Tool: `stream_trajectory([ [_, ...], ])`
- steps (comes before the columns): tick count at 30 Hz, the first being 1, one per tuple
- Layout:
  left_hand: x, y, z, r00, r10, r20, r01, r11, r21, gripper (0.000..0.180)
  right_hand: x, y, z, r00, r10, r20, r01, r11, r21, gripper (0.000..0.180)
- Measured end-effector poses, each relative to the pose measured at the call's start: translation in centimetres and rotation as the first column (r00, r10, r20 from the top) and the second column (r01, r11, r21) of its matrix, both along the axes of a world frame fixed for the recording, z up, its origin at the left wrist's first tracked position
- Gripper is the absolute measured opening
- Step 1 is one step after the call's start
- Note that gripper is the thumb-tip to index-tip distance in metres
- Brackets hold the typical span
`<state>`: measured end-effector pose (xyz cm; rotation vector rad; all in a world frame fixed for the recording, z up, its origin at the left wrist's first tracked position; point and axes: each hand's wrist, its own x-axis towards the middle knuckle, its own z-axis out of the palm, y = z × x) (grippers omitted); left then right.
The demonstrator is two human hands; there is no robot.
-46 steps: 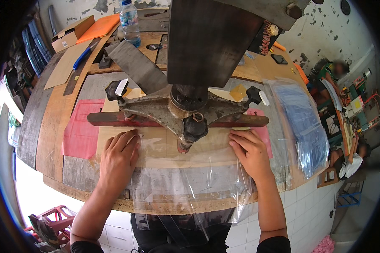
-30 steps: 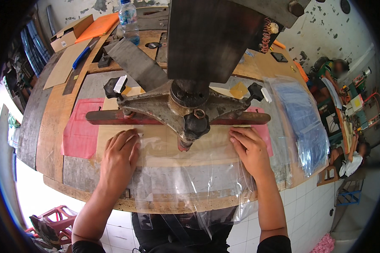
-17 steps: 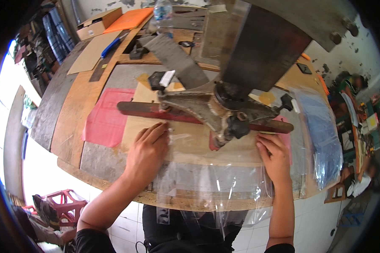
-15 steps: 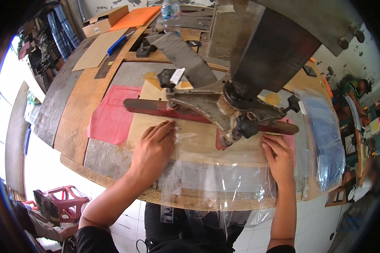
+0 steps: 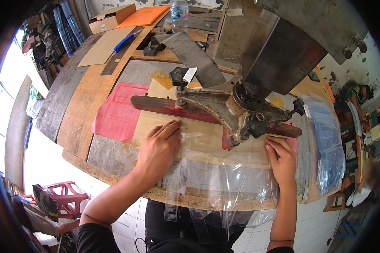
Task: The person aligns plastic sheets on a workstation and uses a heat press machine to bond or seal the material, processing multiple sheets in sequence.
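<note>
A clear plastic sheet (image 5: pixel 223 177) lies flat on the workbench and hangs over its near edge. My left hand (image 5: pixel 159 148) presses flat on the sheet's left side. My right hand (image 5: pixel 281 159) presses flat on its right side, fingers spread. Just beyond both hands a long red bar (image 5: pixel 156 105) runs across the bench under a heavy rusty metal press head (image 5: pixel 236 107). The sheet's far edge reaches under that bar. A tan board (image 5: pixel 198 139) lies beneath the sheet.
A pink sheet (image 5: pixel 114 114) lies left of the bar. A stack of clear plastic bags (image 5: pixel 327 139) sits at the right. Cardboard (image 5: pixel 105 44), a blue tool (image 5: pixel 124 41), an orange folder (image 5: pixel 143 14) and a water bottle (image 5: pixel 179 12) are at the back. A red plastic stool (image 5: pixel 63 198) stands below left.
The view has swung and tilted, so the bench now slants. Both hands stay flat on the plastic sheet near the red bar, having barely shifted.
</note>
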<state>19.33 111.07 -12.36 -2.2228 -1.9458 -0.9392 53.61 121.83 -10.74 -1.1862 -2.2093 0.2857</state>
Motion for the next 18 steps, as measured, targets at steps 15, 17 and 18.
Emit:
stream_trajectory([
  [15, 0.21, -0.22, 0.17, 0.999, 0.012, 0.048, -0.012, 1.000, -0.005, 0.018, 0.56, -0.01, -0.31, 1.000, -0.005, -0.009, 0.005, 1.000, 0.021, 0.017],
  [17, 0.20, -0.20, 0.03, 1.000, 0.010, 0.018, -0.010, 1.000, 0.008, 0.020, 0.66, 0.07, -0.44, 1.000, 0.003, -0.014, -0.003, 1.000, 0.029, 0.017],
  [18, 0.18, -0.20, 0.03, 1.000, 0.011, 0.016, -0.011, 1.000, 0.013, 0.020, 0.71, 0.10, -0.47, 1.000, 0.010, -0.019, -0.009, 0.999, 0.035, 0.016],
])
